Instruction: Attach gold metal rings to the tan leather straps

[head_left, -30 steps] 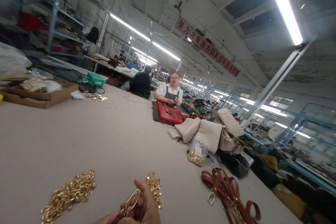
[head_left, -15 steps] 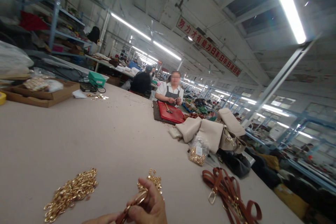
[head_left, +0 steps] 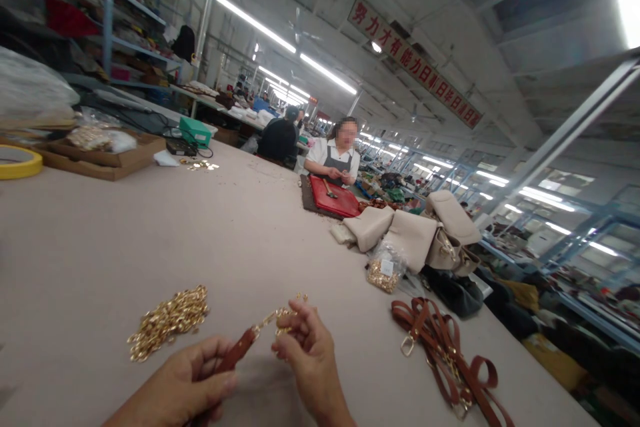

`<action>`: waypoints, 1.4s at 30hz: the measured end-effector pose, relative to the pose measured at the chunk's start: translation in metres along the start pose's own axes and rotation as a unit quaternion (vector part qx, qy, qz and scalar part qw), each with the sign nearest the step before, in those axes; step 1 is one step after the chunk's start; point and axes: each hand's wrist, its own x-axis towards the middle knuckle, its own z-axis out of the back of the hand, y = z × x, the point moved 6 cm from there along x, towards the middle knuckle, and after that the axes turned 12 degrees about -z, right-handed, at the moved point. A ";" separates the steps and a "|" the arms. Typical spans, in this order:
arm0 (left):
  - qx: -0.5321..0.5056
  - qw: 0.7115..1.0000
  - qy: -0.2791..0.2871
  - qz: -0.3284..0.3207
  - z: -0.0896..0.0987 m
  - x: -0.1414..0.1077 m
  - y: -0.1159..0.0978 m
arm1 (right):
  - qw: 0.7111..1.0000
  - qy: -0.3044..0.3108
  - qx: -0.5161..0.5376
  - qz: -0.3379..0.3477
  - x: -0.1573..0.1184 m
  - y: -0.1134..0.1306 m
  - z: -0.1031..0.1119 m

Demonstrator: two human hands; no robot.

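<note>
Low in the head view, my left hand point(head_left: 193, 380) is closed round a brown leather strap point(head_left: 240, 349). A short gold chain point(head_left: 265, 321) runs from the strap's upper end toward my right hand point(head_left: 307, 353). The right fingers are curled at gold hardware by the chain; what they pinch is partly hidden. Behind them lie small gold pieces point(head_left: 301, 296), mostly covered by the hand. To the left sits a pile of gold chain point(head_left: 170, 320). Several brown straps with gold buckles point(head_left: 440, 353) lie in a tangle on the right.
Beige bags point(head_left: 410, 240) and a bag of gold parts point(head_left: 384, 273) lie right of centre. Across the table point(head_left: 240, 233), a person point(head_left: 334, 157) stands by a red pad point(head_left: 335, 199) with a hammer. A cardboard tray point(head_left: 110, 157) and yellow tape point(head_left: 20, 163) are at left.
My left hand has come further into view with the strap. The right hand has moved slightly right, apart from the left, and the chain now shows between them. The view has shifted.
</note>
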 end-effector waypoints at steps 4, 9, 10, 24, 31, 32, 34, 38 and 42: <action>0.070 0.996 -0.039 -0.035 0.007 -0.003 -0.028 | 0.994 -0.024 -0.102 0.013 0.000 0.013 0.015; 0.148 0.984 -0.081 -0.053 0.015 -0.003 -0.035 | 0.959 -0.009 -0.280 0.036 -0.005 0.021 0.016; 0.158 0.982 -0.088 -0.053 0.016 -0.004 -0.036 | 0.944 -0.007 -0.327 0.043 -0.007 0.021 0.014; 0.075 0.993 -0.089 -0.018 0.006 -0.011 -0.047 | 0.693 -0.020 -0.707 0.140 -0.013 0.003 -0.013; 0.050 0.995 -0.077 -0.029 0.005 -0.007 -0.038 | 0.655 -0.054 -0.721 0.219 -0.012 -0.001 -0.017; 0.052 0.995 -0.079 -0.034 0.005 -0.007 -0.037 | 0.654 -0.057 -0.720 0.226 -0.011 -0.001 -0.017; 0.065 0.994 -0.080 -0.046 0.005 -0.008 -0.038 | 0.656 -0.063 -0.716 0.229 -0.010 -0.002 -0.015; 0.120 0.987 -0.071 -0.081 0.003 -0.010 -0.044 | 0.719 -0.044 -0.664 0.200 -0.009 0.002 -0.009; 0.150 0.982 -0.067 -0.092 0.001 -0.011 -0.046 | 0.885 0.024 -0.448 0.125 -0.011 0.009 -0.010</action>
